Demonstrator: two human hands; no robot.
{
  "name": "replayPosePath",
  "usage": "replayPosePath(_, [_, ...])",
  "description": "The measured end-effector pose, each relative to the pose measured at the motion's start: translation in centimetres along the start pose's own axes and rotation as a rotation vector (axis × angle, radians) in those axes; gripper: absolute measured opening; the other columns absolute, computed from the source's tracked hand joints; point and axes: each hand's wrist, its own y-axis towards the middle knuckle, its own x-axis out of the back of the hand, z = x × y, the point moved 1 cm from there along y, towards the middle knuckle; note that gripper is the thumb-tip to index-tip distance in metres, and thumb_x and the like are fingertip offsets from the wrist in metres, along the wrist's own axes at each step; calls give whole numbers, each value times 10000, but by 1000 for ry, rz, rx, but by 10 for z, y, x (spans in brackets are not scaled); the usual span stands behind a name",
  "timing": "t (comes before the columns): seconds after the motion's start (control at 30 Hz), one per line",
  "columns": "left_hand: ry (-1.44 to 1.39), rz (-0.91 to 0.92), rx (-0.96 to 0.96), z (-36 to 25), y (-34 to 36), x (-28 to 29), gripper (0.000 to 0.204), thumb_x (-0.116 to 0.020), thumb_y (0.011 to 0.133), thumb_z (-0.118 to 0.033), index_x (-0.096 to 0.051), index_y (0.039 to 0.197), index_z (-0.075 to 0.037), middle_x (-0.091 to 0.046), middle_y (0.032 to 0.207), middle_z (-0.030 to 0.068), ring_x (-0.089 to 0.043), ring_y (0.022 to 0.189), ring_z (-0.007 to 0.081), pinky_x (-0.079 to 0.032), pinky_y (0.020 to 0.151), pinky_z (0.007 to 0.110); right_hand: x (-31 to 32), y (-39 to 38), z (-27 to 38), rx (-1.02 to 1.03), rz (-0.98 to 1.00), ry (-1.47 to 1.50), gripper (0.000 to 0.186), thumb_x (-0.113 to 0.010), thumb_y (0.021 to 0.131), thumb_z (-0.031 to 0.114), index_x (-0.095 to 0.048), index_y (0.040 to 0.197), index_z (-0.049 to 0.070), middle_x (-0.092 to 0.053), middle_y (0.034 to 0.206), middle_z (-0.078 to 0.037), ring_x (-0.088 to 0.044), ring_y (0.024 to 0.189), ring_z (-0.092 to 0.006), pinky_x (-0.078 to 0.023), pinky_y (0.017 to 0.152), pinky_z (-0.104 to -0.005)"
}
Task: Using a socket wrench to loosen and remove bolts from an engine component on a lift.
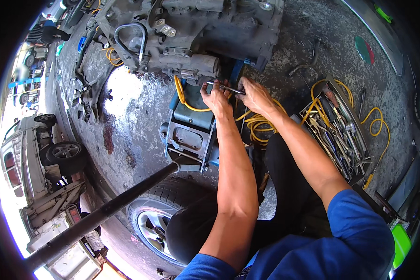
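Observation:
Both my hands are on a slim metal wrench [225, 87] held level at the lower edge of a large grey engine or gearbox block [191, 32]. My left hand [214, 97] grips the wrench at its left end, next to a fitting on the block. My right hand [255, 95] holds the other end of the same tool. The block rests on a blue floor jack [190, 133], whose long black handle [102, 214] runs toward the lower left. A yellow hose [182, 95] passes under my left hand.
An open tray of several wrenches and tools [338, 133] lies on the concrete to the right, with coiled yellow hose [256, 126] beside it. A wheel with tyre [161, 210] lies under my knees. Cars [21, 158] stand at the left; loose black parts [88, 93] lie near the block.

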Motion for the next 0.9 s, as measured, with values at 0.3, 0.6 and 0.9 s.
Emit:
replayPosePath(0.3, [1, 32, 33, 4, -2, -1, 444, -474, 951, -175, -294, 1346, -79, -580, 1040, 185, -650, 888, 297, -535, 654, 356, 1, 0, -9, 36, 7, -32, 191, -617, 833, 161, -579, 885, -19, -625, 805, -243, -604, 825, -431, -470, 700, -491])
replayPosePath(0.6, [123, -73, -24, -2, 20, 6, 319, -506, 933, -176, -472, 1191, 8, -608, 935, 150, -624, 761, 238, -514, 613, 336, 13, -14, 8, -75, 74, 28, 224, -603, 859, 203, -619, 952, 0, -633, 846, -232, -605, 843, -413, -458, 744, -473])
replayPosePath(0.9, [720, 325, 225, 17, -23, -12, 208, -556, 846, -74, -581, 902, 125, -633, 793, 190, -664, 683, 269, -586, 640, 332, 41, -64, -32, -508, 69, 251, 337, -575, 899, 290, -638, 949, -37, -642, 781, -207, -621, 730, -306, -446, 677, -403])
